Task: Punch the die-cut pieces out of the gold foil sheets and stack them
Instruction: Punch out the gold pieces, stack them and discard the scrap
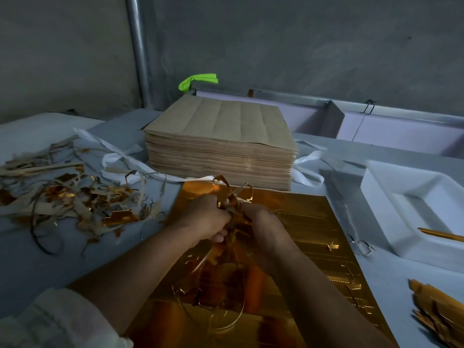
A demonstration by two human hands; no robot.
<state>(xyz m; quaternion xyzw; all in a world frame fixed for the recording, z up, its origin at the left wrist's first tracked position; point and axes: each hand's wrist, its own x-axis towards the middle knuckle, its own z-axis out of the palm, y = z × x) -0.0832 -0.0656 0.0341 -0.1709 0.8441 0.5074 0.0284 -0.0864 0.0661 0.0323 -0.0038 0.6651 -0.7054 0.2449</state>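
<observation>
Both hands meet just in front of the tall stack of brown-backed sheets [221, 144], which stands at the middle of the grey surface [30, 259]. The left hand [203, 219] and the right hand [261, 224] are each clenched around the same tangle of gold foil strips [232, 204], fingers curled in. Loose loops of strip stick up out of the grip and more trail down beneath it.

Under the hands, its far edge touching the foot of the stack, lies a gold foil sheet [313, 222], shiny side up, with rows of die-cut lines across it. Left of the stack a heap of scrap strips [70, 197], brown and gold, spreads over the surface, with white bands [120, 156] between heap and stack. Right of the stack sits a white tray [401, 209] holding a narrow gold piece [442, 234]. Nearer the person than the tray is a pile of gold pieces [437, 312], probably punched ones, though it is cut off at the picture's edge. Behind the stack something bright green [198, 80] rests at the wall. A pale sleeve [57, 320] covers the left upper arm.
</observation>
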